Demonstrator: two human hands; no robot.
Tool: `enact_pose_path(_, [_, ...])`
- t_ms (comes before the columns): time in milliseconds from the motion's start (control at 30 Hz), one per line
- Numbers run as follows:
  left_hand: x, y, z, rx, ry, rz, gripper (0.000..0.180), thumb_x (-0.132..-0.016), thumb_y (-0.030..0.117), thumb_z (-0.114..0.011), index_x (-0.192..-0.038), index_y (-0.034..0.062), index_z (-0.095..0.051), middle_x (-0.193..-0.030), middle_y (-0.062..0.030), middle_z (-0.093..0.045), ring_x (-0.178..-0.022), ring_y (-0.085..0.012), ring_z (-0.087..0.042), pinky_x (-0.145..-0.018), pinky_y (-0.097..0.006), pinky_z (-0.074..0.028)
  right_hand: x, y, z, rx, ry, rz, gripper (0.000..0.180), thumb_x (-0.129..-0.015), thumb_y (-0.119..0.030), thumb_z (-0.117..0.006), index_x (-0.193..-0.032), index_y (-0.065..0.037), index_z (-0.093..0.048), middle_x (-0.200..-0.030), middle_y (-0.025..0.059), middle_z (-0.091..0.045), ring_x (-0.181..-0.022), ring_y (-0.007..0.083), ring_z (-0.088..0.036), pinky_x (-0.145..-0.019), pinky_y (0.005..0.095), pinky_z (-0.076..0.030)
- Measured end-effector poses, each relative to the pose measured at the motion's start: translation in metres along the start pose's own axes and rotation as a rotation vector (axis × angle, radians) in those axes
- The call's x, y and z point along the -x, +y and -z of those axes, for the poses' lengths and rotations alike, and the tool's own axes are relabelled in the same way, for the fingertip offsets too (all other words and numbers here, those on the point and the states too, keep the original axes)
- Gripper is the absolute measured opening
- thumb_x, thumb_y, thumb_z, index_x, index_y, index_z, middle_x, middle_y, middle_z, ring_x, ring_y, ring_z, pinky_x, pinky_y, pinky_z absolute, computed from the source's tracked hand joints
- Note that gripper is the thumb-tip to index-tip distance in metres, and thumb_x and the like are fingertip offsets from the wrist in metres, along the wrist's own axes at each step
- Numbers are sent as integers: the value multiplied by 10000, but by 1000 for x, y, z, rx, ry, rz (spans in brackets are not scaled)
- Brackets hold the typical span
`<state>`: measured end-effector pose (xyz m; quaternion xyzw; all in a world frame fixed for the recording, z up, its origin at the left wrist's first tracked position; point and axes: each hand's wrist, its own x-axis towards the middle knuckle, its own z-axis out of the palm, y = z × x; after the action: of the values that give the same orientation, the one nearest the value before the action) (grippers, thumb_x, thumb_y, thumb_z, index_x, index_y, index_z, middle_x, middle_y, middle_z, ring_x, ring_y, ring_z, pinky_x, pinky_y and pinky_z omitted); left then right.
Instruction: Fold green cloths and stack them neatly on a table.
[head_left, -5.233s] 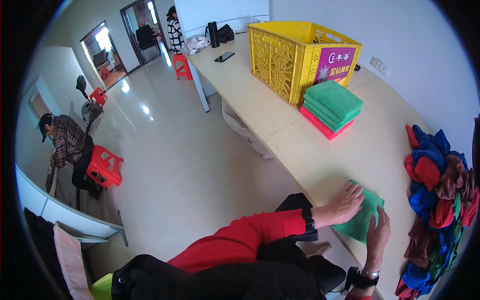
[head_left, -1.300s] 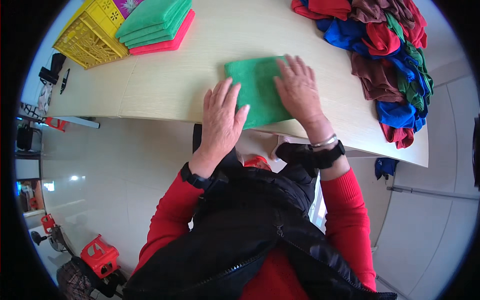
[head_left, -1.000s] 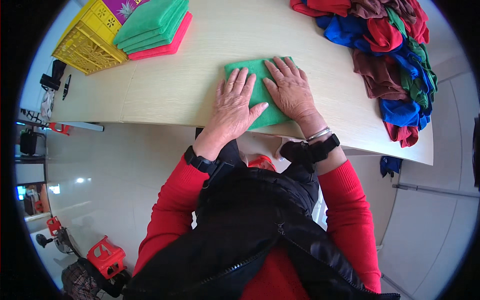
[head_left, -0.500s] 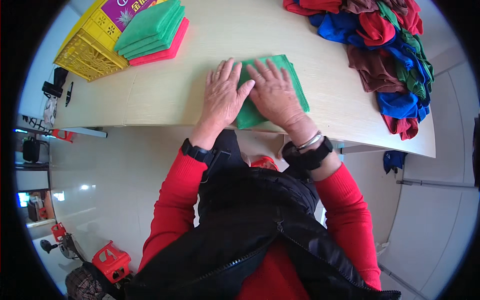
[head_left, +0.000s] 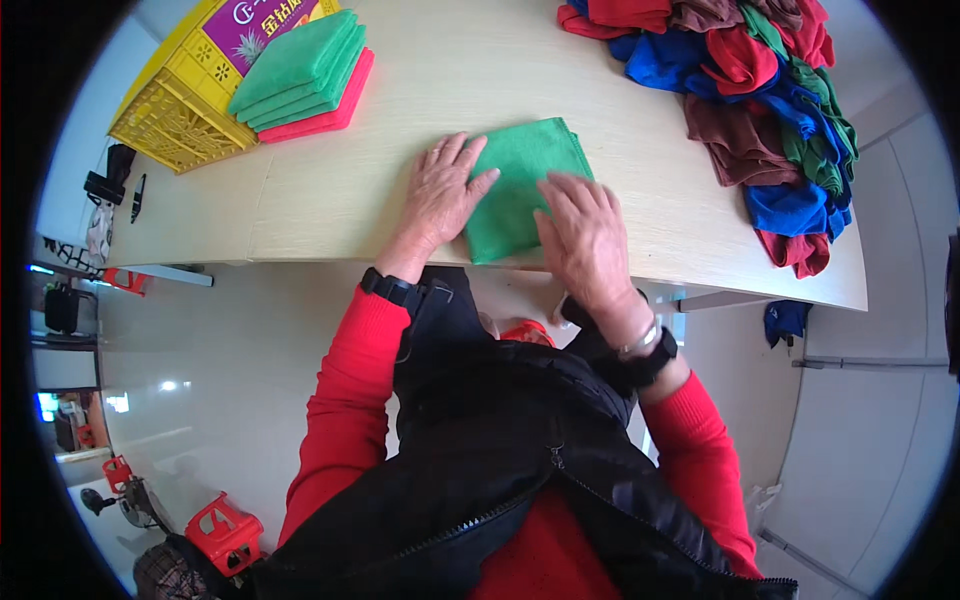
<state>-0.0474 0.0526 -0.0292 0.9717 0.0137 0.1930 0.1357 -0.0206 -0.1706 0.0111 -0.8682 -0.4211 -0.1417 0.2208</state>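
A folded green cloth (head_left: 517, 190) lies flat near the table's front edge. At its left side rests my left hand (head_left: 440, 187), palm down, with fingers stretched out and the thumb on the cloth's edge. My right hand (head_left: 587, 235) is over the right side of the same cloth, its fingers bent and a little blurred, the thumb apart from them. No cloth shows gripped in either hand. To the far left stands a neat stack of folded green cloths (head_left: 297, 70), with a folded red cloth (head_left: 335, 112) under them.
A yellow plastic crate (head_left: 180, 125) stands at the table's far left, beside the stack. Loose red, blue, brown and green cloths (head_left: 735, 150) lie heaped along the right side of the table (head_left: 340, 200). On the floor at lower left is a red stool (head_left: 223, 530).
My right hand has moved right and toward me, off the middle of the cloth, uncovering more of it. My left hand has shifted slightly down and left.
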Motion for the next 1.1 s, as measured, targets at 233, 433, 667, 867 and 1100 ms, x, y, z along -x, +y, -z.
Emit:
enact_pose_path(233, [20, 38, 29, -58, -17, 87, 533, -985, 414, -543, -1320, 1, -546, -1198, -183, -587, -1113, -331, -546, -949, -472, -415, 16, 34, 14, 11, -45, -38, 385, -932, -240, -609, -1248, -20, -608, -1267, 164, -627, -1273, 339, -518, -1070, 463, -387])
enact_pose_path(433, [35, 73, 40, 20, -83, 113, 451, -975, 341, -579, -1281, 9, -578, -1240, -177, -599, -1193, -345, -523, -981, -475, -413, -24, 75, 20, 57, -25, -77, 450, -976, -312, -553, -1317, -19, -564, -1340, 176, -581, -1305, 355, -489, -1091, 484, -366])
enact_pose_path(667, [-26, 75, -20, 2, 133, -162, 552, -985, 431, -534, -1348, 15, -547, -1440, -190, -487, -1369, -349, -412, -1136, -480, -312, -17, 60, -31, 237, 36, -207, 578, -972, -387, -528, -1423, -28, -474, -1488, 190, -447, -1414, 367, -370, -1146, 532, -300])
enact_pose_path(867, [-35, 73, -38, 48, 11, -216, 687, -1000, 546, -438, -1428, 12, -490, -1519, -179, -421, -1439, -342, -334, -1189, -491, -224, -14, 62, -35, 174, -32, -262, 640, -978, -425, -485, -1459, -7, -429, -1534, 204, -390, -1448, 377, -323, -1157, 560, -273])
enact_pose_path(1100, [-37, 75, -36, 37, -30, -194, 700, -997, 558, -432, -1437, 17, -478, -1538, -179, -399, -1454, -331, -316, -1193, -489, -222, -11, 63, -34, 162, 14, -315, 687, -952, -441, -527, -1459, 11, -420, -1530, 226, -385, -1446, 379, -325, -1151, 543, -285])
